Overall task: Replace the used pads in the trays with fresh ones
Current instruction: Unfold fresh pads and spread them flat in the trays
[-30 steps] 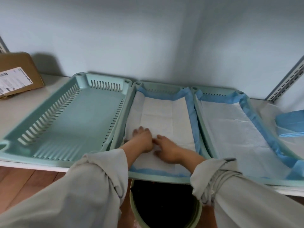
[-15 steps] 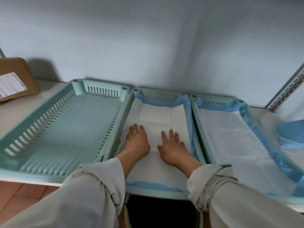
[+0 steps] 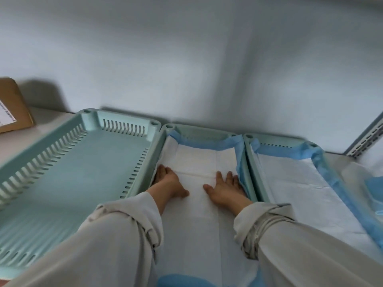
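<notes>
Head view, hands: left hand [image 3: 168,183] and right hand [image 3: 224,187] lie flat, fingers straight, pressing the white pad [image 3: 199,204], gripping nothing
Pad: spread in the middle tray [image 3: 207,132], its blue edges up the walls
Left tray [image 3: 78,170]: bare
Right tray [image 3: 277,139]: lined with another pad [image 3: 306,193]
Shelf corner: cardboard box [image 3: 12,108]

Pale mint-green slotted trays [image 3: 116,129] side by side. White pads [image 3: 199,162] edged in light blue, right of the bare tray. Brown cardboard box [image 3: 12,104] with white label, left of it.
</notes>
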{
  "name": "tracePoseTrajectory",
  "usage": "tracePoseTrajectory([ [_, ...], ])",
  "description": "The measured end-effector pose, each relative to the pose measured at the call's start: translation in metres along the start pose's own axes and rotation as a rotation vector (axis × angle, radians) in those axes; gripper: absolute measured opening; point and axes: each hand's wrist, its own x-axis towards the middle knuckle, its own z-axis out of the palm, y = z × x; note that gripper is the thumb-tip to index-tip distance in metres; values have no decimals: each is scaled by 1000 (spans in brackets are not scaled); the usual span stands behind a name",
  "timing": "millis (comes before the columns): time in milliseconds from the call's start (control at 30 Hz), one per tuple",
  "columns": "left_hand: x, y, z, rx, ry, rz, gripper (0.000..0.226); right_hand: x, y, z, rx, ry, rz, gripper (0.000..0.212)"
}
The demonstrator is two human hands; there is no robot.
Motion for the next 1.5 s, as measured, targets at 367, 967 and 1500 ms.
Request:
tracePoseTrajectory([
  [367, 55, 5, -9, -130, 203, 226, 63, 46, -25, -2, -146, 17, -344, 62],
  [967, 99, 12, -10, 88, 214, 221, 118, 107, -1, -14, -93, 134, -155, 77],
  [1500, -20, 10, 11, 452, -131, 407, 101, -14, -14, -17, -273, -209, -378, 92],
])
